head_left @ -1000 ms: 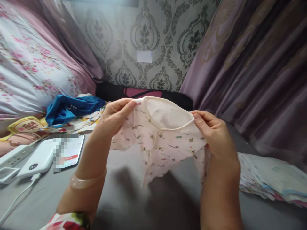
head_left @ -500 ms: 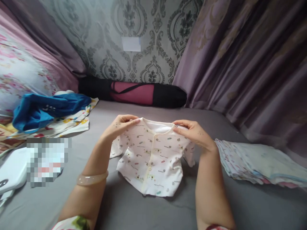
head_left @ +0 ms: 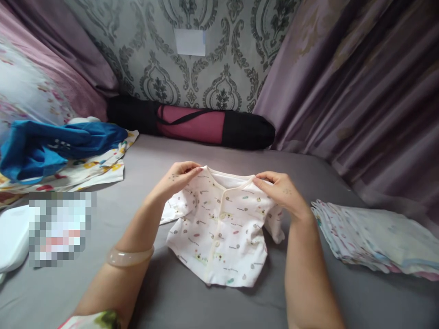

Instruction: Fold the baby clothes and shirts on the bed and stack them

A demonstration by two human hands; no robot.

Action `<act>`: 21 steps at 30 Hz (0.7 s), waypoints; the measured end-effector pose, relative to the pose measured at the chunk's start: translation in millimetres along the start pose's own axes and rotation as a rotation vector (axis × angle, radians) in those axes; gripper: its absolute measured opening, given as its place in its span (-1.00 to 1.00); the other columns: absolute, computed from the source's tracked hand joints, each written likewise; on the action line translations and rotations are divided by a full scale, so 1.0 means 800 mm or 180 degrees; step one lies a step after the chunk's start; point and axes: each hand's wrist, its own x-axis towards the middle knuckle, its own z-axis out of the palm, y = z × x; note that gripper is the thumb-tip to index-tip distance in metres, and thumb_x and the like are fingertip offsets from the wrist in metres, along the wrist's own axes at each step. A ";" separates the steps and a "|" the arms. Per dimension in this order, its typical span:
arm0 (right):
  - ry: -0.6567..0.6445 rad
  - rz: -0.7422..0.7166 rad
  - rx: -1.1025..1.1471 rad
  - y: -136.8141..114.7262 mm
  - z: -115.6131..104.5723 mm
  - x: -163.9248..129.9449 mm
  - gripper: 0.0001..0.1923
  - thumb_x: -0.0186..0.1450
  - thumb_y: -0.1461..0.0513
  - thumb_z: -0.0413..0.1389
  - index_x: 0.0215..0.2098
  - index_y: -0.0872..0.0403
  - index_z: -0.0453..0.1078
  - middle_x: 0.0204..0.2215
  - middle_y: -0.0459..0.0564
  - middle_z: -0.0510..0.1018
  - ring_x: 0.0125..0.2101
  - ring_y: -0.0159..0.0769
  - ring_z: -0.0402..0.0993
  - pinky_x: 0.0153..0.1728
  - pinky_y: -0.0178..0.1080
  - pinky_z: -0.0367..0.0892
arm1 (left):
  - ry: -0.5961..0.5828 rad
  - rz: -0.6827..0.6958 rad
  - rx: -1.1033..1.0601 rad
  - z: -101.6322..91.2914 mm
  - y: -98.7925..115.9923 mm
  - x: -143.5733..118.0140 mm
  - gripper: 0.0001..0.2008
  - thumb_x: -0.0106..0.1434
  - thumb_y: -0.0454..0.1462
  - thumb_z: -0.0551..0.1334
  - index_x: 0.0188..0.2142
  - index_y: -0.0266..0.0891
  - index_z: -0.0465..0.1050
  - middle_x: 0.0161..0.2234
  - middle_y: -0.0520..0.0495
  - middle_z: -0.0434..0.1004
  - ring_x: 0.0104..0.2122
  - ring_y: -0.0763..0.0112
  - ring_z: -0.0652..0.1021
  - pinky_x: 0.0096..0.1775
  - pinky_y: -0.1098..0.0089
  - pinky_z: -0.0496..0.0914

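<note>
Shirt (head_left: pixel 219 233) lies front up on the grey sheet (head_left: pixel 226 157), pinched beside its neckline. The left hand (head_left: pixel 180 177) has thumb and fingers closed on one shoulder, the right hand (head_left: pixel 279 186) on the other, the neckline between them.

We observe grey damask wallpaper (head_left: pixel 159 82) at the rear, bearing a white rectangle (head_left: pixel 190 42), with mauve curtains (head_left: pixel 363 91) on both sides and a grey bedsheet (head_left: pixel 154 155) below.
</note>
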 end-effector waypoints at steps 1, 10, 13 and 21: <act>-0.0012 -0.0007 -0.0018 0.003 0.001 0.001 -0.68 0.19 0.02 0.16 -0.33 0.08 0.57 -0.36 -0.02 0.63 -0.28 -0.18 0.52 -0.24 -0.22 0.35 | 0.0020 -0.0021 0.0037 0.000 -0.002 0.000 -0.73 0.10 -0.09 0.39 -0.32 -0.24 0.62 -0.42 -0.11 0.57 -0.45 0.35 0.50 -0.47 0.46 0.30; 0.0303 -0.0513 0.0055 0.016 0.014 0.011 -0.78 0.22 0.09 0.17 -0.39 0.08 0.50 -0.38 -0.03 0.54 -0.37 -0.30 0.43 -0.31 -0.26 0.30 | -0.0032 -0.0416 -0.0039 -0.003 0.002 -0.004 -0.65 0.08 -0.03 0.41 -0.30 -0.26 0.56 -0.44 -0.08 0.55 -0.47 0.40 0.50 -0.47 0.48 0.34; 0.0228 -0.0397 0.0497 0.014 0.020 0.013 -0.79 0.23 0.09 0.17 -0.42 0.07 0.41 -0.47 -0.08 0.48 -0.44 -0.34 0.38 -0.38 -0.29 0.29 | -0.0034 -0.0504 -0.0090 0.000 0.008 -0.005 -0.65 0.05 -0.04 0.43 -0.31 -0.26 0.56 -0.45 -0.06 0.55 -0.48 0.43 0.50 -0.47 0.49 0.34; 0.0066 -0.0550 0.0835 0.014 0.029 0.014 -0.77 0.28 0.06 0.17 -0.32 0.04 0.37 -0.43 -0.11 0.46 -0.40 -0.36 0.38 -0.37 -0.32 0.27 | 0.0096 -0.0640 -0.0147 0.001 0.009 -0.005 -0.63 0.02 -0.01 0.44 -0.36 -0.27 0.57 -0.51 -0.03 0.53 -0.55 0.45 0.48 -0.53 0.50 0.31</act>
